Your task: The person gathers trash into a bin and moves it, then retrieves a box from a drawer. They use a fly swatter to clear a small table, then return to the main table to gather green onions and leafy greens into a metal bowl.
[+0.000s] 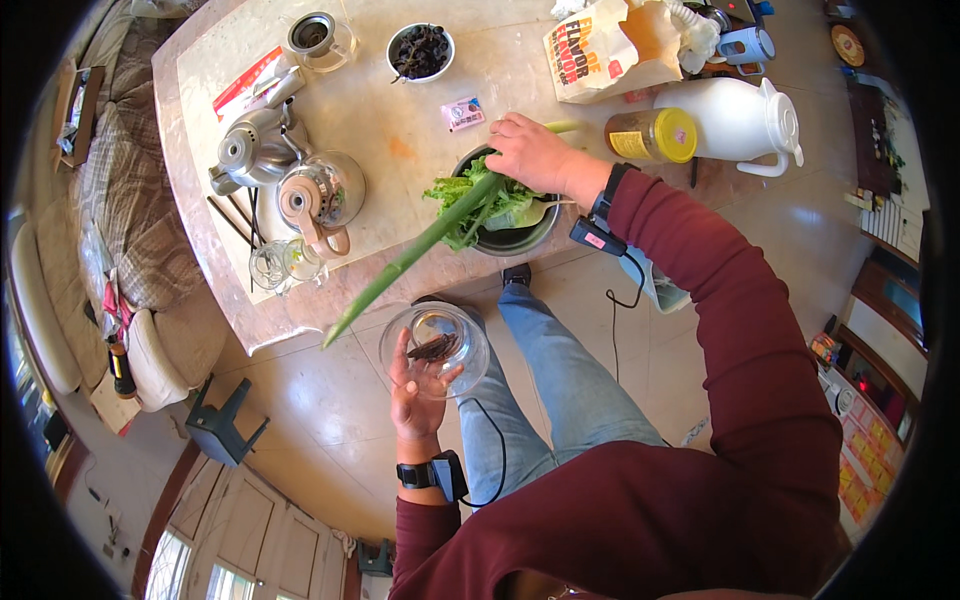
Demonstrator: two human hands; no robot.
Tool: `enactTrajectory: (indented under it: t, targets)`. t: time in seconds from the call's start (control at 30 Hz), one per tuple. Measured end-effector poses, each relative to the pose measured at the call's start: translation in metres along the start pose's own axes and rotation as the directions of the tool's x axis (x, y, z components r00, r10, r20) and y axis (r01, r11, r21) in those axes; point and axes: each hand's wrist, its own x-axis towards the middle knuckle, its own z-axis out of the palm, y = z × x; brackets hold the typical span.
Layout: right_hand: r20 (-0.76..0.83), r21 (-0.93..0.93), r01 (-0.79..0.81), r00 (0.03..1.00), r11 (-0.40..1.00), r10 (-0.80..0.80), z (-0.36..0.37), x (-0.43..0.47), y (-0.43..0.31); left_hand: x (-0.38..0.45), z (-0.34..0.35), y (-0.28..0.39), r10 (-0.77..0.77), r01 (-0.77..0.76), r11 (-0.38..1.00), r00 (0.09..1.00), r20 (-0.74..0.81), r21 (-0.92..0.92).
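Note:
Below the table's front edge, my left hand (417, 394) supports a clear glass bowl (474, 360) from underneath, its fingers visible through the glass. A few dark brown dried pieces (433, 348) lie in the bowl. My right hand (529, 154) grips a long green onion (420, 251) near its pale end. The stalk slants across a dark metal bowl (517, 243) at the table edge, and its green tip reaches out past the edge. Leafy lettuce (454, 189) fills that bowl, along with a pale utensil (525, 216) that I cannot identify for certain.
Left on the table (375, 180) are a steel kettle (259, 150), a glass jug (337, 187) and drinking glasses (271, 262). Grapes (421, 54) sit behind. A yellow-lidded jar (652, 135), white thermos jug (720, 116) and paper bag (592, 60) stand right. A stool (225, 420) is lower left.

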Motion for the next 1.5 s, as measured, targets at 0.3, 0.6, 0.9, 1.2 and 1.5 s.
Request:
enactTrajectory:
  t: [0.3, 0.6, 0.9, 1.2, 1.5]
  targets:
    - [0.504, -0.256, -0.087, 0.838, 0.963, 0.21, -0.041, 0.021, -0.041, -0.002, 0.001, -0.005, -0.009, 0.01, 1.0, 1.0, 0.028, -0.012]
    - [0.306, -0.159, -0.15, 0.932, 0.976, 0.193, 0.016, -0.002, -0.076, 0.004, -0.001, -0.006, -0.028, 0.029, 1.0, 0.999, 0.039, -0.009]
    - [-0.102, -0.068, -0.259, 0.962, 0.963, 0.252, 0.011, -0.017, -0.072, 0.036, -0.001, -0.018, -0.065, 0.065, 0.998, 0.997, 0.047, 0.003]
    - [0.744, 0.5, -0.86, 0.485, 0.1, 0.459, -0.005, -0.091, -0.1, 0.04, -0.009, -0.019, -0.105, 0.103, 0.992, 0.994, 0.028, 0.076]
    - [0.874, 0.472, -0.298, 0.282, -0.83, 0.396, 0.054, -0.124, -0.104, 0.051, -0.013, -0.027, -0.119, 0.118, 0.993, 0.992, 0.045, 0.025]
